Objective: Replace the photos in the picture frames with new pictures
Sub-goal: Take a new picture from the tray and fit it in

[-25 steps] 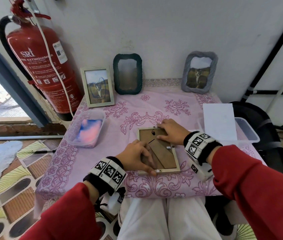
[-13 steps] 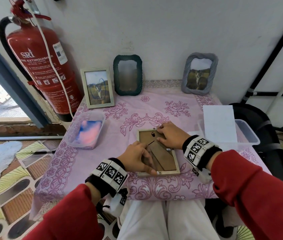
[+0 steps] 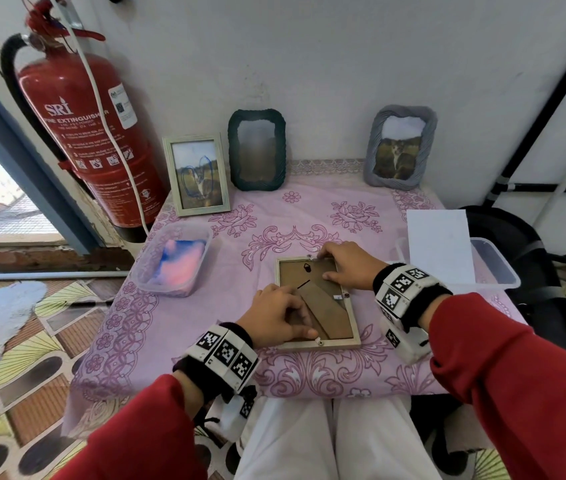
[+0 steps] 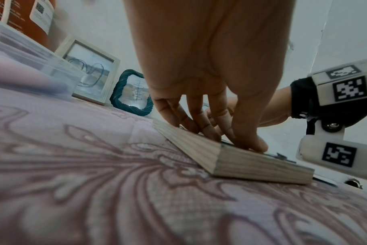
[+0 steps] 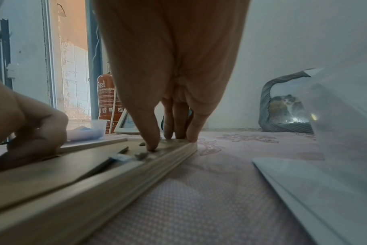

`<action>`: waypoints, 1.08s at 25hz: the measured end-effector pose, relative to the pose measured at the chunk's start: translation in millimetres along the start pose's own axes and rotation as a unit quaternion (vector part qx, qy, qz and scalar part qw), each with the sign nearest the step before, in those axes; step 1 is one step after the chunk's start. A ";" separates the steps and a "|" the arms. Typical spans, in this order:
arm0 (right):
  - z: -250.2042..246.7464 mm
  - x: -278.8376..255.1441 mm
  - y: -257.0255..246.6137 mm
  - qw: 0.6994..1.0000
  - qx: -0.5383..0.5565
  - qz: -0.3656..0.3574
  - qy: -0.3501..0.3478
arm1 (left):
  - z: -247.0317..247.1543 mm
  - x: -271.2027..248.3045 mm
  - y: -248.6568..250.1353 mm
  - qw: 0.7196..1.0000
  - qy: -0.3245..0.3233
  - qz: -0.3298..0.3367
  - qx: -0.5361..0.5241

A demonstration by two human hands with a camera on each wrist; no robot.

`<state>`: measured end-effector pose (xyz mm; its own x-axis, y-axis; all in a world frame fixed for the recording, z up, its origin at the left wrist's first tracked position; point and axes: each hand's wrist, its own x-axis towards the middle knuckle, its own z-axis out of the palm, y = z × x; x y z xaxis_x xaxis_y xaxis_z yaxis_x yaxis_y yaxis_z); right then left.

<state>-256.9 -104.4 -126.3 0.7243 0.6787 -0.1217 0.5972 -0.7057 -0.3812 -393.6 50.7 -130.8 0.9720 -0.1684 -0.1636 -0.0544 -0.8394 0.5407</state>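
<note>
Head view: a wooden picture frame (image 3: 317,303) lies face-down near the surface's (image 3: 309,216) front edge. The left hand (image 3: 274,317) presses its near-left backing with straight fingers, grasping nothing.

Right wrist view: the right hand's (image 5: 170,82) fingertips (image 5: 152,144) press the far-right rim, likewise unclenched; bare cloth lies beside it.

Frame (image 3: 319,344) face-down mid table (image 3: 184,327); tub (image 3: 157,271) left, 3 frames (image 3: 256,150) behind by wall.

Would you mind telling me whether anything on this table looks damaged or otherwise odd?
Yes: the photo in the pale upright frame at the back left has blue scribbled loops drawn over it. The green frame beside it also shows scribble marks in the left wrist view. The grey frame shows no marks.
</note>
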 end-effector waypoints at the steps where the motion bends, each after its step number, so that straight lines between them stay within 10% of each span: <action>1: -0.1 0.3 -0.2 1.000 -0.003 -0.004 -0.001 | -0.5 -1.8 0.2 1.000 0.003 0.002 -0.001; 27: -5.0 0.4 1.2 1.000 0.016 -0.020 -0.007 | -1.5 -16.0 1.2 0.999 -0.001 0.025 -0.038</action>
<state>-254.1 -106.0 -122.2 0.6959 0.7083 -0.1180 0.6137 -0.6720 -0.4146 -408.9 53.1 -126.2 0.9681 -0.2100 -0.1367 -0.0851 -0.7886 0.6089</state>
